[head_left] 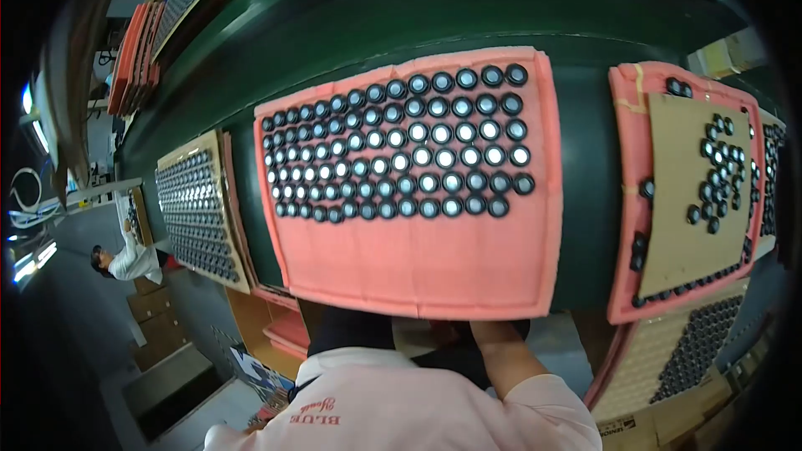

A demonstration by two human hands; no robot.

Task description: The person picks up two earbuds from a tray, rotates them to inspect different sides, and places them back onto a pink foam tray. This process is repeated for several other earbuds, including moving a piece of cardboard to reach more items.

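Note:
In front of me on the dark green bench lies a pink foam tray (pixel 418 267) with a raised rim. Rows of small round black parts with shiny pale centres (pixel 422 156) fill its far portion, while its near strip is bare foam. My right forearm (pixel 507 359) reaches toward the tray's near edge, and the hand at its end is hidden beneath or behind that edge. My left hand is out of sight as well. Whether either hand holds anything does not show.
At right, a cardboard sheet (pixel 668 225) with loose round parts lies over another pink tray (pixel 622 284). A filled tray (pixel 192 209) stands at left. Pink trays (pixel 134 58) are stacked far left. A person (pixel 134 259) in white is at the left. The green bench (pixel 418 8) extends behind.

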